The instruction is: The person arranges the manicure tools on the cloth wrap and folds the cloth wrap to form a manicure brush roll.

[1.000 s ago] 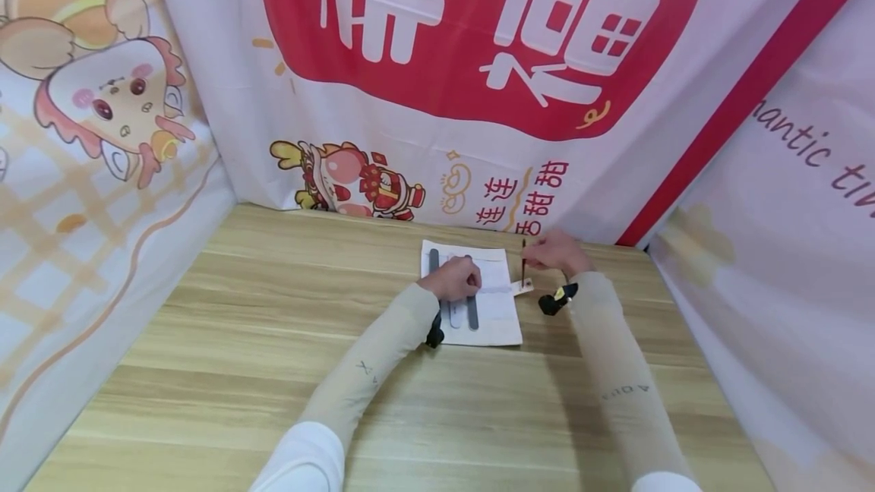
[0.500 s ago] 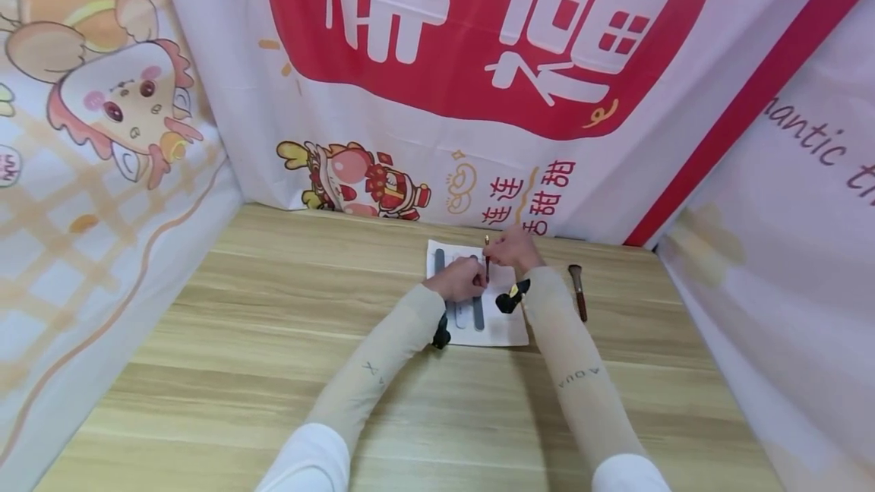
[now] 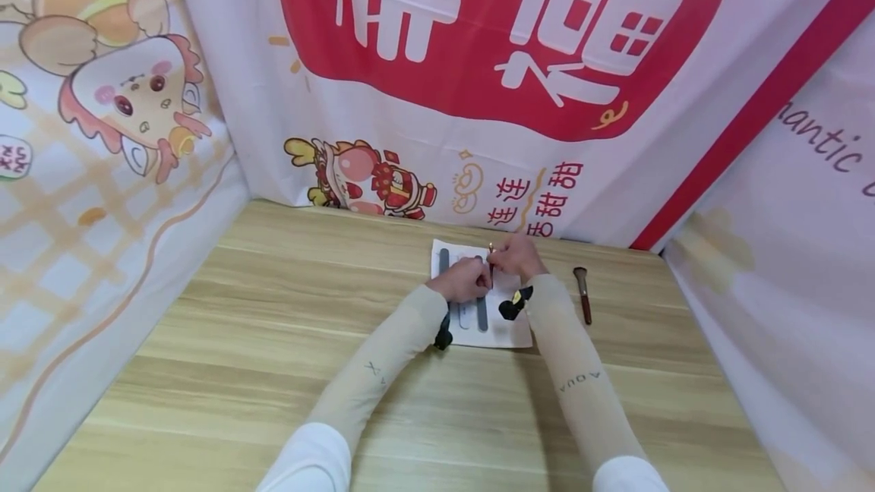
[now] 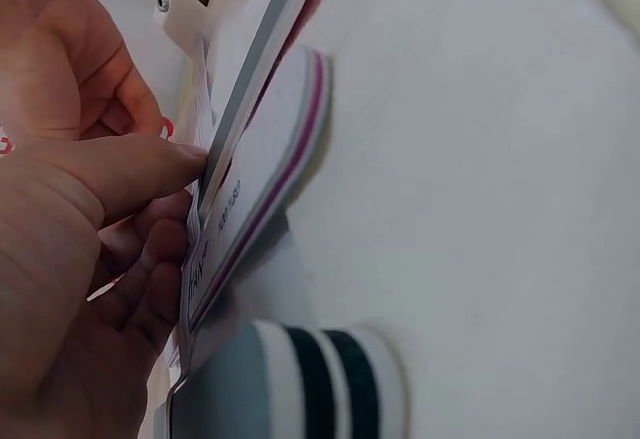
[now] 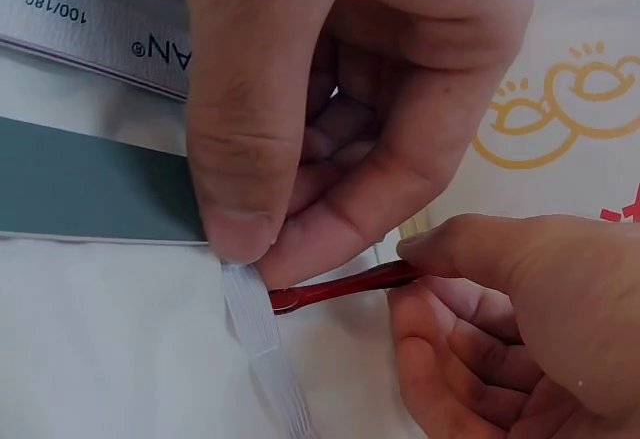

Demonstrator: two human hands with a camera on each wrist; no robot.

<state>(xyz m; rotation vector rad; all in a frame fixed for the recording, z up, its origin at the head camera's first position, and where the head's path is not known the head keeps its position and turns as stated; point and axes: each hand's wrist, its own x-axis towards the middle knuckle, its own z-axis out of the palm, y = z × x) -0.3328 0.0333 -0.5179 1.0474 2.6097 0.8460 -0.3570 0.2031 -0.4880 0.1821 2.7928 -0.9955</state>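
My left hand [image 3: 467, 279] is over an opened white case [image 3: 509, 329], its thumb and forefinger pinching a white elastic band [image 5: 262, 334]. Between my right hand's [image 3: 517, 255] thumb and fingers is a slim red-handled brush [image 5: 345, 287]. The handle's rounded end meets the band right beside my left fingertips; a bit of gold shows behind my right thumb, and the bristles are hidden. Nail files lie in the case: a grey one [image 5: 95, 179] close to my left thumb, a white one marked 100/180 [image 5: 85, 24], and another grey file [image 3: 444, 258] at the left.
A larger makeup brush [image 3: 583, 294] with a dark red handle lies on the wooden table [image 3: 383, 401], right of the case. A strap with a metal snap [image 4: 180, 19] sticks out from the case. A printed cloth [image 3: 383, 112] hangs behind the table.
My right hand has moved left with the slim brush, from the case's right edge to beside my left hand. The larger brush has come into sight. My left hand stays at the band.
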